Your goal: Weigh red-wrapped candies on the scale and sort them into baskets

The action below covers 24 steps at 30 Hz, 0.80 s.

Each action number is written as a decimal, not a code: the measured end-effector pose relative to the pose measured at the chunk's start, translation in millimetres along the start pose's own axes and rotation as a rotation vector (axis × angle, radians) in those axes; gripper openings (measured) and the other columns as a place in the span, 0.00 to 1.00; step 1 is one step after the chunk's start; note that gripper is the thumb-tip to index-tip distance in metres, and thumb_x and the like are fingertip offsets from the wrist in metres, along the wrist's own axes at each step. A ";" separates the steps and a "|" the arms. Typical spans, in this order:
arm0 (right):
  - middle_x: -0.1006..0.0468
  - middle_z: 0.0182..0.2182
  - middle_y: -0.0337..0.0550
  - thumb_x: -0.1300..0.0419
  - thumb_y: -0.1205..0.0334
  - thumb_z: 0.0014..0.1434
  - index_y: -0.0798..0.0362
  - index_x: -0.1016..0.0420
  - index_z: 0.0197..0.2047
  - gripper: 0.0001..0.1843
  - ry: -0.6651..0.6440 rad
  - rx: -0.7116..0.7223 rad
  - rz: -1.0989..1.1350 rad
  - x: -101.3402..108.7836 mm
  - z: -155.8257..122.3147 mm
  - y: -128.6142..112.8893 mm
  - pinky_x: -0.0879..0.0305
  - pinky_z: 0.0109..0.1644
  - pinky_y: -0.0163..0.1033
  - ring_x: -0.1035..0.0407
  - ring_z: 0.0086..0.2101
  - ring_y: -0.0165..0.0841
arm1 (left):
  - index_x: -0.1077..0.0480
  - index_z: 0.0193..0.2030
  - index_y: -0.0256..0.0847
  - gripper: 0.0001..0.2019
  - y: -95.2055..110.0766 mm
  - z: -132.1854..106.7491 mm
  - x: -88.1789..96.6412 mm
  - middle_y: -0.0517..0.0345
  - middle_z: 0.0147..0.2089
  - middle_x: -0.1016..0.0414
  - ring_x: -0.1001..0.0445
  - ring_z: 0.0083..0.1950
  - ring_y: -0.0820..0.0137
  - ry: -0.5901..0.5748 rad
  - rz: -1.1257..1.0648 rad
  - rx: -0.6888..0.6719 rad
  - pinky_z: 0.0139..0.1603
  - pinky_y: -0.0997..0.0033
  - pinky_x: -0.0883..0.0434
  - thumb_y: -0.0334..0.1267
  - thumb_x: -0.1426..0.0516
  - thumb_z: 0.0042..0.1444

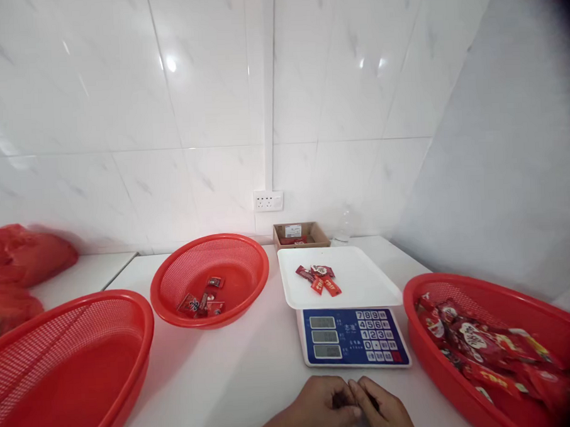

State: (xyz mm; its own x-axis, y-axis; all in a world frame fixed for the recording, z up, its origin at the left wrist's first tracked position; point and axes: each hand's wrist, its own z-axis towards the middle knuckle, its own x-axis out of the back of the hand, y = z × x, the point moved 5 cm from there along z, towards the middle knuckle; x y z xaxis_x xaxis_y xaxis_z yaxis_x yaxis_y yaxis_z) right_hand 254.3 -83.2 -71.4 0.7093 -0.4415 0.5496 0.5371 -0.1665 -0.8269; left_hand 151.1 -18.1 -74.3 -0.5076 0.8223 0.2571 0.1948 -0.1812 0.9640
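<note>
My left hand (322,406) and my right hand (383,407) rest together at the table's front edge, just below the scale. Their fingers are curled in and meet at the tips, and no object shows in either one. Nearest to them is a digital scale (352,361) with a blue keypad and three small displays. On its white tray (363,279) lies a small group of red snack packets (319,279). To the right of my hands, a red plastic basket (415,333) holds a heap of mixed red packets (489,349).
A round red basket (255,284) with several small packets (204,305) stands left of the scale. Another red basket (138,308) sits at the near left. Behind the scale are a cardboard box (317,236) and a clear bottle (345,226). Red bags (26,253) lie far left.
</note>
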 end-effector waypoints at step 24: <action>0.27 0.21 0.38 0.59 0.41 0.60 0.50 0.32 0.24 0.27 -0.145 0.308 -0.061 -5.7 -13.0 1.3 0.39 0.29 0.33 0.32 0.24 0.31 | 0.41 0.57 0.45 0.32 119.7 105.0 83.4 0.46 0.61 0.44 0.49 0.63 0.51 0.442 0.893 -0.162 0.60 0.45 0.49 0.55 0.43 0.47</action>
State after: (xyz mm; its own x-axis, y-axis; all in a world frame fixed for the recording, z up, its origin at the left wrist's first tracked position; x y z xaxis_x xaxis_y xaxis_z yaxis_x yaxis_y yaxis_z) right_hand 245.0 -92.3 -77.2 0.7177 -0.3049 0.6261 0.6771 0.0954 -0.7297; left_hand 220.2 85.4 55.4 -0.5039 0.0825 0.8598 0.5560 -0.7308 0.3959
